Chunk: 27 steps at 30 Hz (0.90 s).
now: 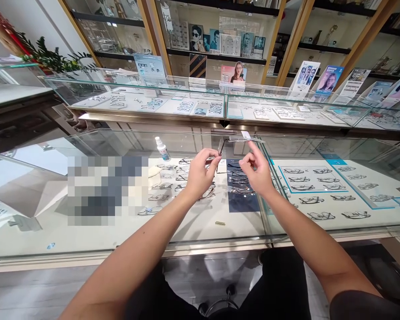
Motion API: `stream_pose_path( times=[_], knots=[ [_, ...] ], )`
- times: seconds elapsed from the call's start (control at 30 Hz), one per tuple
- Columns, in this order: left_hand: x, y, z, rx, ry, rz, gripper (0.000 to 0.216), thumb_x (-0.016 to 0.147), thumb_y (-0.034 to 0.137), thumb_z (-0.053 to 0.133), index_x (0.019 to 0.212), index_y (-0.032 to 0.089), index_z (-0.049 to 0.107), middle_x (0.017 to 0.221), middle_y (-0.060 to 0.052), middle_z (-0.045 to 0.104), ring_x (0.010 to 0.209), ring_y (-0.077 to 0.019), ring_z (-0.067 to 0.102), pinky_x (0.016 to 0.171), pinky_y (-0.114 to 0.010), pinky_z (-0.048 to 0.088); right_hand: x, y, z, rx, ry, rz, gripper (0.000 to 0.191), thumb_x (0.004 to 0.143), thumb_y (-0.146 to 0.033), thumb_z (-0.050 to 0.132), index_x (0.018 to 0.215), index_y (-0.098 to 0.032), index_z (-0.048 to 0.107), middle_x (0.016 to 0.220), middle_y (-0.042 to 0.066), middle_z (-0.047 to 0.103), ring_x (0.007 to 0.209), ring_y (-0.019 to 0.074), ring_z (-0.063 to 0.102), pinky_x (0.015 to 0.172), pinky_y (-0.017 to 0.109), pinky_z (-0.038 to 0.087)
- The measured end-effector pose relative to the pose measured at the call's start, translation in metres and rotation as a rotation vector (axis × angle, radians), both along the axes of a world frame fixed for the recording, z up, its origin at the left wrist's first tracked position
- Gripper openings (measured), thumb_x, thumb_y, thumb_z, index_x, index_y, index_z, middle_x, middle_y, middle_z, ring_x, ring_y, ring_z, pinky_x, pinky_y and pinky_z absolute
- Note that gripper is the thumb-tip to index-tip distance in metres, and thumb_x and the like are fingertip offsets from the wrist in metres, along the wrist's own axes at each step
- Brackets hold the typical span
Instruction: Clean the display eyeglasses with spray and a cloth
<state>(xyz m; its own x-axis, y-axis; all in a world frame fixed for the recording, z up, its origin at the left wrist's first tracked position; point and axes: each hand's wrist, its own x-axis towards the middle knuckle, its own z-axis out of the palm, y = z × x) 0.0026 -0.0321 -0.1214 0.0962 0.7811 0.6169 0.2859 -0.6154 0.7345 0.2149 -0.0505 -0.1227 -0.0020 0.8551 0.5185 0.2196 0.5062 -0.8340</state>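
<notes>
My left hand (pixel 200 171) pinches one end of a thin-framed pair of glasses (pixel 227 141) held above the glass display counter (pixel 126 240). My right hand (pixel 258 171) is raised at the other end, index finger stretched up to the frame where a small white tag (pixel 246 134) hangs, other fingers curled. Both hands hover over rows of eyeglass frames (pixel 173 178) lying inside the case, some on a dark blue mat (pixel 242 200).
A small white spray bottle (pixel 162 149) stands on the counter left of my hands. A second glass counter (pixel 226 100) with frames and upright leaflets runs behind. Shelves with photos line the back wall. A plant (pixel 50 55) sits far left. A stool base (pixel 220 304) shows below.
</notes>
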Motion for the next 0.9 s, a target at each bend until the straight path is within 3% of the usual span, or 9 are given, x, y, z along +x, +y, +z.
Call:
stream_pose_path(
  times=[0.07, 0.17, 0.27, 0.37, 0.57, 0.8, 0.9],
  knots=[
    [0.002, -0.001, -0.001, -0.025, -0.048, -0.015, 0.025, 0.104, 0.047, 0.066, 0.098, 0.023, 0.068, 0.110, -0.009, 0.072, 0.105, -0.0216, 0.068, 0.085, -0.032, 0.059, -0.003, -0.002, -0.002, -0.001, -0.089, 0.010, 0.049, 0.099, -0.043, 0.070, 0.146, -0.031, 0.067, 0.095, 0.003, 0.071, 0.081, 0.0208, 0.061, 0.074, 0.038, 0.050],
    [0.005, -0.004, -0.002, -0.072, -0.101, -0.085, 0.026, 0.101, 0.048, 0.070, 0.097, 0.023, 0.070, 0.119, -0.011, 0.071, 0.112, -0.0230, 0.069, 0.083, -0.031, 0.059, -0.009, -0.004, -0.007, 0.042, -0.227, 0.022, 0.042, 0.098, -0.046, 0.074, 0.137, -0.032, 0.074, 0.129, 0.010, 0.076, 0.114, 0.0288, 0.068, 0.091, 0.044, 0.056],
    [0.008, -0.007, -0.001, -0.123, -0.095, -0.156, 0.027, 0.098, 0.049, 0.074, 0.094, 0.023, 0.073, 0.128, -0.013, 0.069, 0.121, -0.0259, 0.068, 0.083, -0.032, 0.061, -0.014, -0.004, -0.013, 0.101, -0.259, 0.032, 0.039, 0.098, -0.046, 0.075, 0.133, -0.030, 0.076, 0.140, 0.011, 0.075, 0.131, 0.0323, 0.067, 0.111, 0.051, 0.054],
    [0.010, -0.008, -0.002, -0.170, -0.120, -0.189, 0.027, 0.094, 0.050, 0.078, 0.092, 0.023, 0.075, 0.134, -0.015, 0.067, 0.127, -0.0292, 0.067, 0.082, -0.034, 0.062, -0.017, -0.003, -0.016, 0.139, -0.262, 0.044, 0.030, 0.100, -0.044, 0.073, 0.125, -0.030, 0.079, 0.135, 0.011, 0.079, 0.130, 0.0320, 0.070, 0.116, 0.052, 0.052],
    [0.012, -0.004, -0.006, -0.230, -0.186, -0.249, 0.033, 0.088, 0.054, 0.083, 0.090, 0.022, 0.076, 0.133, -0.016, 0.068, 0.132, -0.0307, 0.066, 0.088, -0.035, 0.061, -0.018, -0.005, -0.018, 0.150, -0.247, 0.008, 0.022, 0.097, -0.041, 0.074, 0.114, -0.028, 0.081, 0.122, 0.011, 0.083, 0.123, 0.0330, 0.072, 0.110, 0.052, 0.054],
    [0.011, -0.003, -0.007, -0.234, -0.161, -0.280, 0.031, 0.094, 0.052, 0.079, 0.092, 0.021, 0.075, 0.127, -0.014, 0.072, 0.127, -0.0282, 0.067, 0.088, -0.033, 0.059, -0.018, -0.007, -0.015, 0.105, -0.250, 0.017, 0.017, 0.097, -0.039, 0.073, 0.109, -0.028, 0.078, 0.117, 0.009, 0.082, 0.113, 0.0311, 0.072, 0.102, 0.048, 0.056],
    [0.012, -0.006, -0.008, -0.251, -0.156, -0.303, 0.032, 0.096, 0.052, 0.077, 0.103, 0.021, 0.073, 0.129, -0.014, 0.072, 0.128, -0.0277, 0.069, 0.087, -0.032, 0.060, -0.017, -0.007, -0.012, 0.086, -0.240, 0.006, 0.016, 0.095, -0.036, 0.073, 0.108, -0.027, 0.078, 0.114, 0.009, 0.082, 0.106, 0.0296, 0.072, 0.095, 0.046, 0.055]
  ],
)
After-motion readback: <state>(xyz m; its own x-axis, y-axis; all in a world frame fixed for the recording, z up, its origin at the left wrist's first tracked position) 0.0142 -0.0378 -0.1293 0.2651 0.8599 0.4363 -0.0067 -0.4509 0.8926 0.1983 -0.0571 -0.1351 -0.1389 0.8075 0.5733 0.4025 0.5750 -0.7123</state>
